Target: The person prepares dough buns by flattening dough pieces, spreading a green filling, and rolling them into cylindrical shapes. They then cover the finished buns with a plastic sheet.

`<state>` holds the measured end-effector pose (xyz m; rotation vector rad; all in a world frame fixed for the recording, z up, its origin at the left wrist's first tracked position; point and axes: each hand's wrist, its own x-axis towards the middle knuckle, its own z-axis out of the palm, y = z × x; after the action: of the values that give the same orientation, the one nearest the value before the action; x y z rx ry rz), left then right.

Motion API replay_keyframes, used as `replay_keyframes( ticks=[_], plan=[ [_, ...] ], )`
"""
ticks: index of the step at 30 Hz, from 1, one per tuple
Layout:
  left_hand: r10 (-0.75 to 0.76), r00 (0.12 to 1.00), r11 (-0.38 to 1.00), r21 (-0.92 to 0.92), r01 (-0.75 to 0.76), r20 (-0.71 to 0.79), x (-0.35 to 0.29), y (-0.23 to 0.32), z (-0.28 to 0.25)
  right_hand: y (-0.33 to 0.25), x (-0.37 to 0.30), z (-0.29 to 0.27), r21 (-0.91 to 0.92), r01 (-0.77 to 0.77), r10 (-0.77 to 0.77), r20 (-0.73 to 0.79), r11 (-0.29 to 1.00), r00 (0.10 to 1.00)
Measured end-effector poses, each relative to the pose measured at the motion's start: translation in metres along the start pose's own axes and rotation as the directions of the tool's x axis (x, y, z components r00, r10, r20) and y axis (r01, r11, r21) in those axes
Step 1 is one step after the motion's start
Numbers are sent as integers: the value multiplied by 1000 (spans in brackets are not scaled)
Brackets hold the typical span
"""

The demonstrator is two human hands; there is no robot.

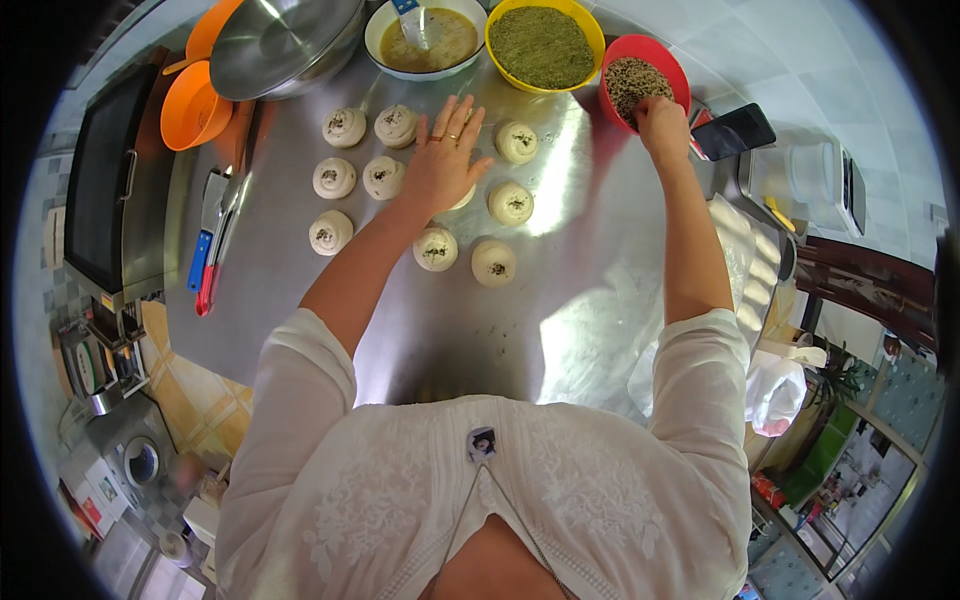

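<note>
Several round, pale dough buns [344,128] sit in loose rows on the metal table, most with dark seeds on top. Over the middle of them my left hand [446,160] lies flat, fingers spread, holding nothing and hiding a bun [463,198] in part. It is close beside another bun [396,126] at the back. At the far right, my right hand [662,128] dips into a red bowl [677,62] of brown and dark seeds [632,84]. Its fingers are drawn together in a pinch at the seeds, with the tips partly hidden.
Along the back stand a steel basin [285,50], a white bowl [372,45] of brownish liquid with a blue-handled brush [412,20], and a yellow bowl [598,40] of green flakes. Orange bowls [192,108] and blue and red-handled tools [203,255] lie left; a phone [735,132] right.
</note>
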<state>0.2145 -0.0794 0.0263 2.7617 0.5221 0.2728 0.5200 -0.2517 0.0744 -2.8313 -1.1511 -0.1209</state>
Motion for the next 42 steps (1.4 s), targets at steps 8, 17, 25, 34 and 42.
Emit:
replay_keyframes(
  ticks=[8,17,25,34,42],
  plan=[
    [-8,963,967,-248,-61,-268,6,6,-12,-109,-105,-19,817,-22,-175,150,577,973],
    [-39,987,975,-224,3,-156,12,41,5,-141,-173,-7,797,88,-32,-86,598,996],
    [175,984,983,50,-176,19,24,84,33,-109,-240,7,654,-27,-76,128,756,989],
    [279,956,959,-26,-283,-91,-36,107,-36,-5,-347,-70,214,-430,477,-287,877,830],
    [530,847,848,2,-531,46,-80,218,-32,76,-428,-41,597,-653,764,101,466,637]
  ],
)
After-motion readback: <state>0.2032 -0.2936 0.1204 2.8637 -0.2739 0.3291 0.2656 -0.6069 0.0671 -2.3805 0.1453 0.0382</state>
